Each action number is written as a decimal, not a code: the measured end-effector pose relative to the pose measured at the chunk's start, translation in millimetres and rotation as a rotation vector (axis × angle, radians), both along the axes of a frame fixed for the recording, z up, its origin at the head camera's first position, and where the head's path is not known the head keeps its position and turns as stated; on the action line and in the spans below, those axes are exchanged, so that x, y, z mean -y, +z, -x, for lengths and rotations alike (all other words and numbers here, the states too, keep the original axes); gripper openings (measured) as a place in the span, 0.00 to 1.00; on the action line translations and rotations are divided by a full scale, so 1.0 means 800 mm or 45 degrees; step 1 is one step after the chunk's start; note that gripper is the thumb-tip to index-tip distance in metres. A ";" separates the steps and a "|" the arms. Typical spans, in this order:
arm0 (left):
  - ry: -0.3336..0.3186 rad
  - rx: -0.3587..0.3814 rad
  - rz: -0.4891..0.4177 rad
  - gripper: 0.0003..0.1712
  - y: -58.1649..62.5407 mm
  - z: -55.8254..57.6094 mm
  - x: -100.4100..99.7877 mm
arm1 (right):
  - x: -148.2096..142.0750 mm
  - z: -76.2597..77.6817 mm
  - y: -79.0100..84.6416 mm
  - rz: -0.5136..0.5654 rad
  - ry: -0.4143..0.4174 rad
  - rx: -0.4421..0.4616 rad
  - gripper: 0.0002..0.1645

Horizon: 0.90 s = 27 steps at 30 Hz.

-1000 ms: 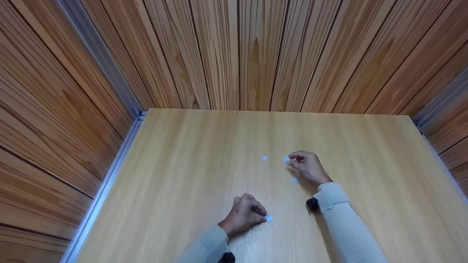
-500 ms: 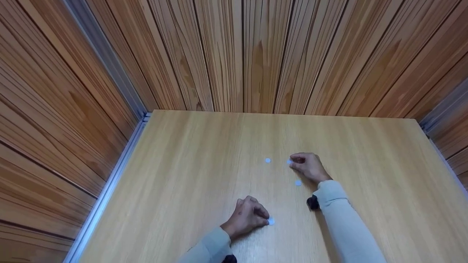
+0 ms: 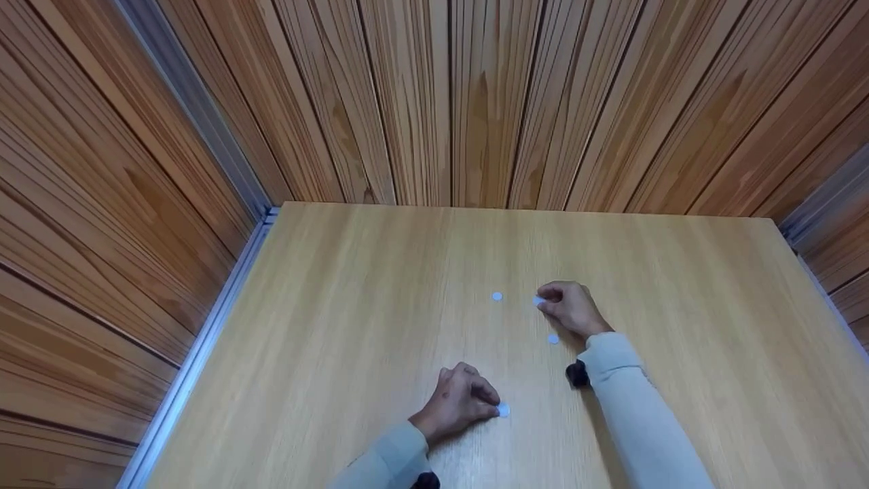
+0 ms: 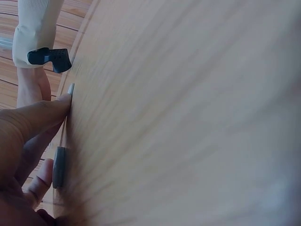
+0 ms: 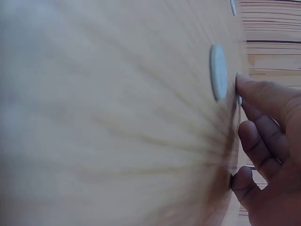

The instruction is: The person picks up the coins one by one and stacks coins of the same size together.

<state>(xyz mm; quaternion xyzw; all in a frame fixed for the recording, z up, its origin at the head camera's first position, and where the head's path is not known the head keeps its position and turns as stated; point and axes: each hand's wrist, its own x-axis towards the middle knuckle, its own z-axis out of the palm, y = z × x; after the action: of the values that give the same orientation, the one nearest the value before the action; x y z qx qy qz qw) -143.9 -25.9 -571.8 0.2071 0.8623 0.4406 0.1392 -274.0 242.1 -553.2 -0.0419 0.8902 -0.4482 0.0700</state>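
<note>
Several small pale discs lie on a wooden tabletop (image 3: pixel 353 292). My left hand (image 3: pixel 456 404) pinches the nearest disc (image 3: pixel 504 410) at its left edge; in the left wrist view this disc (image 4: pixel 71 88) shows edge-on at a fingertip. Beneath the same hand, by another finger, is a darker grey disc (image 4: pixel 59 167), hidden in the head view. Farther right, my right hand (image 3: pixel 574 309) pinches a second disc (image 3: pixel 538 300) between thumb and forefinger. A dark edge (image 5: pixel 231 181) shows under a curled finger in the right wrist view.
One loose disc (image 3: pixel 497 296) lies left of the right hand, another (image 3: pixel 553 339) just below that hand. Plank walls (image 3: pixel 478 102) stand behind and at both sides. A metal rail (image 3: pixel 197 346) runs along the table's left edge. Each wrist carries a black strap piece (image 3: pixel 577 375).
The head view has shifted slightly. My right fingertips have edged left over their disc and cover more of it. The left hand stays at its disc, and the loose discs have not moved.
</note>
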 end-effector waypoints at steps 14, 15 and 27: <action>0.024 0.056 0.026 0.07 0.002 0.000 -0.001 | -0.003 -0.003 0.000 -0.048 0.018 -0.050 0.08; 0.025 0.064 0.027 0.07 0.001 0.000 -0.001 | -0.004 -0.004 0.001 -0.041 0.008 -0.043 0.08; 0.034 0.004 0.003 0.07 -0.001 0.000 -0.001 | -0.022 -0.015 -0.002 0.117 -0.093 -0.002 0.14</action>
<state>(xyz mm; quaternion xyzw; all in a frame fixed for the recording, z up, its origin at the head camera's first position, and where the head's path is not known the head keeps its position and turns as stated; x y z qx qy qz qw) -144.1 -25.1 -572.8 0.1948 0.8653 0.4417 0.1350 -262.2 259.5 -554.5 -0.0129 0.8696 -0.4909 0.0510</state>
